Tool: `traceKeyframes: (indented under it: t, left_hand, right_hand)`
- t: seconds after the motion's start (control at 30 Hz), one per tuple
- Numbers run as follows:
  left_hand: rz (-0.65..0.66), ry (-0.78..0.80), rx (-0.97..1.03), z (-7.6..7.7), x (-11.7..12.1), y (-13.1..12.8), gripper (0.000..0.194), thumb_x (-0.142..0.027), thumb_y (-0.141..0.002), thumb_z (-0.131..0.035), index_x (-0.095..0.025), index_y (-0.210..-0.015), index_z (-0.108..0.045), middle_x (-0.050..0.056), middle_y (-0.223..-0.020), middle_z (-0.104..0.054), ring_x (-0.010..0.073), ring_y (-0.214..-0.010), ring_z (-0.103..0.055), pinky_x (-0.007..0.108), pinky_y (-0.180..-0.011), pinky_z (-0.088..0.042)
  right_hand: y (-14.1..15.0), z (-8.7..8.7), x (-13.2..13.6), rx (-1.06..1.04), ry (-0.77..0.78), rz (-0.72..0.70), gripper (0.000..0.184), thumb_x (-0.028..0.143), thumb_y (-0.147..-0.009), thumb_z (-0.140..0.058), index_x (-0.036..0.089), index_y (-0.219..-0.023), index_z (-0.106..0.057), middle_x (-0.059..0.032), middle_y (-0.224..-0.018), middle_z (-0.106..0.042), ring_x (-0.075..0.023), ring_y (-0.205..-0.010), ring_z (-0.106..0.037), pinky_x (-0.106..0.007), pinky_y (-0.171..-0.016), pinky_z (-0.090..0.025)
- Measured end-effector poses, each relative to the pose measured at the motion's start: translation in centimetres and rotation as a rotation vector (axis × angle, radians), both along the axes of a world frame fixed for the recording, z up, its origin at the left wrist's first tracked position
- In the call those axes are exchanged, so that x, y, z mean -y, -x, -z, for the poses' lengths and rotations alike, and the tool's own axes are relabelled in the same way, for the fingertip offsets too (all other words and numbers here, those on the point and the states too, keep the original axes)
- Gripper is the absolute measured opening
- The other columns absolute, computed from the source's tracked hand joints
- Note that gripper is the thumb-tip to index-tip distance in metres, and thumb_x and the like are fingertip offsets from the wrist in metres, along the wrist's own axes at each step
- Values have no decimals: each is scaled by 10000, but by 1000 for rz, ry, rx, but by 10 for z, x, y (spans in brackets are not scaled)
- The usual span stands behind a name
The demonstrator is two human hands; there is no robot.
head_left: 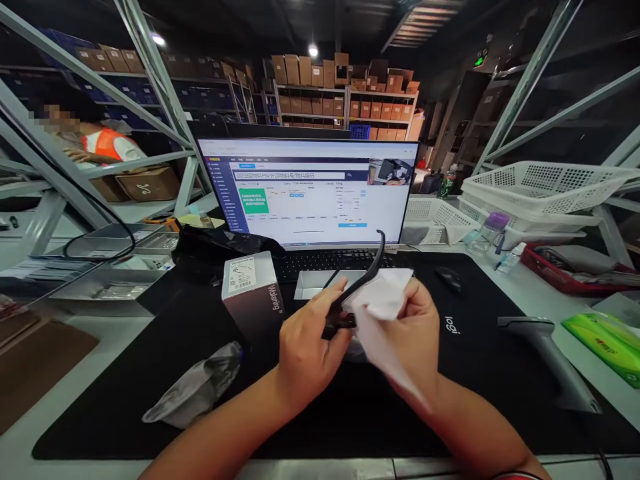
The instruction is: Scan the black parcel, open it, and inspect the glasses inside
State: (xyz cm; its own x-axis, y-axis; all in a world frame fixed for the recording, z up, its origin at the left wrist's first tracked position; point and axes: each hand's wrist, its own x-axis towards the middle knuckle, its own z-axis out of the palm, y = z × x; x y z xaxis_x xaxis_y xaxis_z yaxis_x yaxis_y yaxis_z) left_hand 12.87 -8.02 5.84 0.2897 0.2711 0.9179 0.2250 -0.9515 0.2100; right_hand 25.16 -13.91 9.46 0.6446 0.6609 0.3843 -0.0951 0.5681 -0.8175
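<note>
My left hand (306,343) is closed on a pair of dark-framed glasses (374,268), one temple arm sticking up and curving at its tip. A thin white cloth or tissue (386,295) is pinched in my right hand (417,340) and lies against the glasses, with a loose end hanging toward my wrist. The lenses are mostly hidden by the fingers and the cloth. Left of my hands stands a grey and white box (253,293) with a label on top. A grey pouch (200,387) rests near my left forearm. Behind my hands sits a shallow, light-coloured open box (311,283).
A monitor (310,193) stands behind a keyboard (295,265). On the black mat (480,387) are a mouse (449,280) and a barcode scanner (550,360). White baskets (545,193) and a green tissue pack (603,347) are at right; another person (100,143) is at far left.
</note>
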Motion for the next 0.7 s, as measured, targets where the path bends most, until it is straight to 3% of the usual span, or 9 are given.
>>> traceKeyframes:
  t: [0.1,0.2,0.33,0.43,0.5,0.6,0.7]
  left_hand:
    - [-60,-7,35,1,0,2,457,-230,-1002,-543,-165,-1451,-483,113,-1302,-695,200,-1134,-711,260,-972,-580]
    - [-48,-40,30,1,-2,1,479,-227,-983,-584,-152,-1446,-492,122,-1294,-698,200,-1133,-710,248,-976,-574]
    - [15,-92,-12,0,-1,-2,555,-105,-893,-640,-157,-1427,-497,118,-1315,-691,207,-1208,-677,258,-1031,-545]
    - [31,-15,-32,-1,1,-2,532,-84,-888,-625,-184,-1399,-516,103,-1311,-695,197,-1197,-684,258,-1032,-542]
    - [74,167,-10,-4,2,0,487,-101,-902,-626,-219,-1366,-533,70,-1291,-708,176,-1153,-705,242,-1016,-548]
    - [210,514,113,-12,0,4,355,-133,-934,-623,-250,-1266,-570,25,-1243,-727,161,-1115,-721,237,-1007,-564]
    - [324,696,224,-22,-1,8,244,-177,-950,-640,-240,-1181,-594,22,-1223,-733,167,-1120,-720,244,-1010,-574]
  right_hand:
    - [12,7,1,63,-69,-22,317,74,-595,-702,182,-588,-404,76,-547,-437,-48,-497,-364,-132,-458,-328]
    - [2,3,-2,77,-17,-122,372,67,-570,-723,176,-551,-367,78,-524,-401,-39,-489,-312,-133,-447,-287]
    - [-25,-3,-11,-148,46,-248,573,263,-567,-901,202,-622,-334,67,-568,-432,-72,-517,-393,-187,-496,-404]
    - [-39,-2,-19,-223,83,-258,554,401,-643,-905,212,-694,-386,44,-650,-532,-103,-554,-501,-229,-537,-475]
    - [-51,-4,-25,-218,54,-180,488,416,-654,-890,215,-783,-464,27,-731,-602,-129,-595,-573,-247,-542,-501]
    - [-78,-13,-29,-165,-138,125,553,317,-579,-900,237,-960,-507,18,-839,-659,-170,-672,-650,-269,-558,-538]
    - [-103,-20,-30,-27,-253,326,576,208,-582,-884,251,-1010,-501,5,-905,-677,-188,-712,-679,-288,-591,-561]
